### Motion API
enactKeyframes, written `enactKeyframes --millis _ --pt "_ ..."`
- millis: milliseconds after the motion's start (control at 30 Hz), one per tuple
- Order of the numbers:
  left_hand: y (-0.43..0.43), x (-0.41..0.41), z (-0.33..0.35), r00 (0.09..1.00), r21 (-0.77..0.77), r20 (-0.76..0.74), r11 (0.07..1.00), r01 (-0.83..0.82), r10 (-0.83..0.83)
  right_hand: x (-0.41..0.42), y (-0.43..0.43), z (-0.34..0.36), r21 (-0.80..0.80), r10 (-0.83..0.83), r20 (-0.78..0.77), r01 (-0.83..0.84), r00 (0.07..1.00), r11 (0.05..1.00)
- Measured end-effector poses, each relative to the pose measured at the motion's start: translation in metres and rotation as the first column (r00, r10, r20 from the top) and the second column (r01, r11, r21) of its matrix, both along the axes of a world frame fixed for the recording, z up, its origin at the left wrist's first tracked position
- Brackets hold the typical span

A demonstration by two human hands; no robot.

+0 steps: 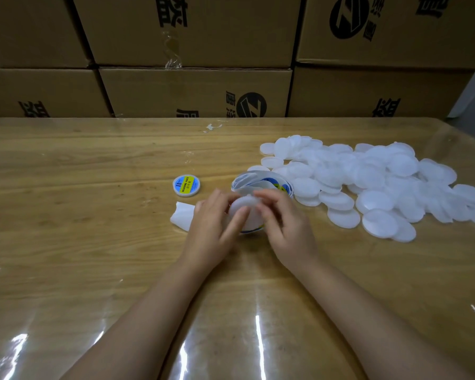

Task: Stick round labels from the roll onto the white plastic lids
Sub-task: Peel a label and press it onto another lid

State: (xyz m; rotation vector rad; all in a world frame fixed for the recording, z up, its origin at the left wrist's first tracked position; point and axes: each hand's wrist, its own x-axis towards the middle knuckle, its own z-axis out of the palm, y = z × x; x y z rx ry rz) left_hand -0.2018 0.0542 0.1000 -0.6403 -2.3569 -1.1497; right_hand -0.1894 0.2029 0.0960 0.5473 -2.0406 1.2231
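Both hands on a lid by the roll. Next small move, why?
Probably press and smooth: the white lid held by the left hand and right hand looks blank on its visible face, and a blue-yellow label edge peeks at its near rim, beside the label roll.

Lids and label roll on the tabletop [93, 174]
A blank white lid [244, 212], blurred, is held between the left hand [214, 229] and right hand [285, 229], just in front of the loosely unwound label roll [261, 182]. One labelled lid [186, 185], blue and yellow, lies flat to the left; a loose pile of lids [368, 182] spreads to the right.
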Motion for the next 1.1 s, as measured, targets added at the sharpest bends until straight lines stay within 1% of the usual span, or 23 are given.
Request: enactKeyframes --millis 67,167,300,400,533,600,667,800,867,1000,1100 --pt "0.001 0.0 -0.001 0.999 -0.005 0.013 1.0 -0.029 0.029 0.0 0.0 -0.002 0.082 0.003 -0.039 0.0 0.999 0.997" --pt "0.002 0.0 -0.004 0.998 -0.005 0.037 0.999 -0.042 0.043 -0.002 0.006 -0.001 0.094 -0.042 0.011 0.041 0.999 0.995" --pt "0.0 -0.002 -0.009 0.996 0.025 0.075 0.998 -0.058 0.056 -0.006 0.012 0.001 0.124 -0.094 0.007 0.093 0.996 0.988" --pt "-0.001 -0.003 -0.011 0.992 0.108 0.097 0.991 -0.085 0.075 -0.006 0.011 0.002 0.239 -0.132 0.017 0.125 0.991 0.963" --pt "-0.003 -0.006 -0.01 0.984 0.215 0.127 0.965 -0.147 0.121 -0.005 0.01 0.002 0.416 -0.165 -0.021 0.159 0.986 0.896" --pt "-0.004 -0.007 -0.01 0.981 0.244 0.124 0.954 -0.176 0.149 -0.005 0.012 0.003 0.458 -0.179 -0.035 0.175 0.983 0.872" --pt "-0.005 -0.008 -0.01 0.975 0.266 0.117 0.94 -0.213 0.188 -0.005 0.014 0.005 0.444 -0.171 -0.014 0.159 0.985 0.882" --pt "-0.008 -0.011 -0.012 0.953 0.277 0.113 0.912 -0.302 0.282 -0.006 0.013 0.005 0.357 -0.091 0.032 0.074 0.995 0.931" --pt "-0.01 -0.013 -0.012 0.948 0.297 0.125 0.9 -0.319 0.294 -0.006 0.012 0.005 0.337 -0.047 0.038 0.031 0.998 0.941" --pt "-0.009 -0.017 -0.012 0.957 0.367 0.137 0.884 -0.289 0.256 -0.004 0.01 0.005 0.379 0.023 0.013 -0.026 1.0 0.925" --pt "-0.009 -0.018 -0.011 0.968 0.434 0.162 0.867 -0.244 0.192 -0.004 0.009 0.004 0.463 0.026 -0.045 -0.002 0.999 0.886"
